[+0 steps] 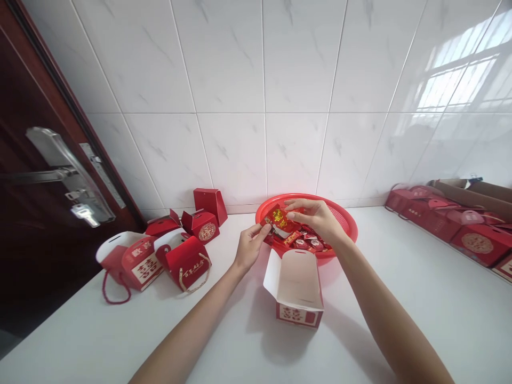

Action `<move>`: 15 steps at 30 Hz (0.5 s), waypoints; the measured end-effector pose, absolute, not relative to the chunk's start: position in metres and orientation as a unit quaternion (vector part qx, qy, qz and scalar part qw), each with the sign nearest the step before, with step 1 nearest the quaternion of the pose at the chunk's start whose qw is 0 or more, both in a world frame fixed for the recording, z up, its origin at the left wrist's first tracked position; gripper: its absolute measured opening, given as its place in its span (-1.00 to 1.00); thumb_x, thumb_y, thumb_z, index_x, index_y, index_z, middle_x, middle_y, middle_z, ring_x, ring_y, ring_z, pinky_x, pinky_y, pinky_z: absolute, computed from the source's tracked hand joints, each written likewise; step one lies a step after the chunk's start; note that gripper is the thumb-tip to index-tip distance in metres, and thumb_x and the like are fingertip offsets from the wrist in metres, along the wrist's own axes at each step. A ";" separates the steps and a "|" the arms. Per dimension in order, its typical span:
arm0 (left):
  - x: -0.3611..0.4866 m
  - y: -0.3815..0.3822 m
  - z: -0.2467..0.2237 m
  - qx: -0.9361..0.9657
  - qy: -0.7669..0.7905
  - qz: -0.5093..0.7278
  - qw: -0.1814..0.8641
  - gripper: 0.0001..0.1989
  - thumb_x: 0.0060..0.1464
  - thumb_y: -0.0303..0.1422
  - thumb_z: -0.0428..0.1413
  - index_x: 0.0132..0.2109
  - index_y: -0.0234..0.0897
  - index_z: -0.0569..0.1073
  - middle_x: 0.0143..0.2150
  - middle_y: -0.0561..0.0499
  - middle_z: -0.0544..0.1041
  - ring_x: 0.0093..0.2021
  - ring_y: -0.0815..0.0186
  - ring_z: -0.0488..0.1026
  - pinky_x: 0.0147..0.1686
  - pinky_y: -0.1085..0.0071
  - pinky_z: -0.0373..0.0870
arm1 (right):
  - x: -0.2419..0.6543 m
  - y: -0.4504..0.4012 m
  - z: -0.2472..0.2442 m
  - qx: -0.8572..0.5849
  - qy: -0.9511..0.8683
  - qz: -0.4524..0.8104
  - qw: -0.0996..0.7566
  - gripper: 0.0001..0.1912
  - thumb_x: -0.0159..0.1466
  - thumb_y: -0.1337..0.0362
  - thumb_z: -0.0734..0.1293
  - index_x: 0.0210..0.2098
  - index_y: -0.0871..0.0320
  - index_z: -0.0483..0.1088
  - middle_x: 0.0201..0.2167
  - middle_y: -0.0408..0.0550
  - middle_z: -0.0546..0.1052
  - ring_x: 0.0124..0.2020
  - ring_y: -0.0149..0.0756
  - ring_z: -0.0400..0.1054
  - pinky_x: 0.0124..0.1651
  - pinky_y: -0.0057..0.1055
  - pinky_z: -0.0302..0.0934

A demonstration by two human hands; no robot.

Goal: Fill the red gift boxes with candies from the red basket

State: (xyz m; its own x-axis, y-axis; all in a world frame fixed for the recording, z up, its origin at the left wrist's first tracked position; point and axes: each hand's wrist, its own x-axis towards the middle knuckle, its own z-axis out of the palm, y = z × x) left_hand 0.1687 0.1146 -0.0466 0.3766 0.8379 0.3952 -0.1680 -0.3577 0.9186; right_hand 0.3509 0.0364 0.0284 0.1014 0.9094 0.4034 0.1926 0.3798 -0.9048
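A red wrapped packet with yellow characters is held up over the front left of a round red basket. My left hand pinches a dark red wrapper at the packet's left side. With thumb and fingers closed, my right hand grips the packet's right edge. Several red wrapped sweets lie in the basket. Just in front of it stands an open red box with white inner flaps; its visible inside holds nothing that I can make out.
Several red gift boxes stand on the white table at the left, some with cord handles. A row of red boxes lines the right side beside a brown carton. Behind is a tiled wall; a dark door with keys is at far left.
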 end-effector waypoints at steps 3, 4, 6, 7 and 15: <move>0.165 0.106 -0.036 0.678 0.256 0.497 0.476 -0.55 0.09 0.06 0.22 -0.28 -0.28 0.66 -0.29 -0.08 0.67 -0.20 0.10 0.57 -0.13 0.23 0.50 | 0.346 0.032 0.030 -0.450 -0.611 0.324 0.564 -0.78 0.10 0.12 0.55 -0.32 0.11 0.63 -0.14 0.00 0.65 -0.15 -0.14 0.55 -0.13 -0.24 0.46; 0.163 0.103 -0.032 0.683 0.261 0.501 0.463 -0.57 0.09 0.04 0.23 -0.31 -0.27 0.66 -0.30 -0.08 0.66 -0.17 0.08 0.56 -0.10 0.23 0.49 | 0.345 0.031 0.031 -0.449 -0.619 0.329 0.554 -0.78 0.10 0.12 0.55 -0.32 0.11 0.63 -0.23 -0.02 0.66 -0.22 -0.16 0.55 -0.18 -0.25 0.46; 0.159 0.098 -0.025 0.690 0.274 0.507 0.438 -0.63 0.07 -0.01 0.26 -0.37 -0.25 0.66 -0.32 -0.06 0.66 -0.13 0.07 0.55 -0.06 0.23 0.46 | 0.341 0.026 0.034 -0.450 -0.634 0.320 0.542 -0.79 0.12 0.12 0.54 -0.33 0.12 0.63 -0.35 -0.05 0.64 -0.32 -0.19 0.54 -0.27 -0.28 0.44; 0.157 0.096 -0.022 0.694 0.278 0.507 0.429 -0.65 0.05 -0.03 0.28 -0.38 -0.24 0.66 -0.33 -0.06 0.66 -0.12 0.07 0.55 -0.05 0.24 0.46 | 0.340 0.023 0.037 -0.452 -0.640 0.307 0.540 -0.80 0.13 0.12 0.53 -0.33 0.12 0.63 -0.36 -0.06 0.64 -0.33 -0.20 0.53 -0.28 -0.29 0.43; 0.143 0.096 0.005 0.617 0.266 0.616 0.410 -0.80 -0.02 -0.22 0.26 -0.35 -0.22 0.70 -0.29 -0.04 0.71 -0.12 0.08 0.62 -0.06 0.23 0.54 | 0.343 -0.019 0.061 -0.465 -0.711 0.265 0.455 -0.92 0.20 0.23 0.48 -0.32 0.07 0.64 -0.27 -0.08 0.66 -0.25 -0.20 0.51 -0.23 -0.31 0.36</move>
State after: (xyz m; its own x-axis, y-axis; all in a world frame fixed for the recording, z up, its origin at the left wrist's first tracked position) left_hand 0.1431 0.0958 0.0051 0.0982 0.8343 0.5425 -0.1765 -0.5219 0.8345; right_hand 0.3428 -0.0193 0.0607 -0.1530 0.9034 0.4005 0.4202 0.4262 -0.8011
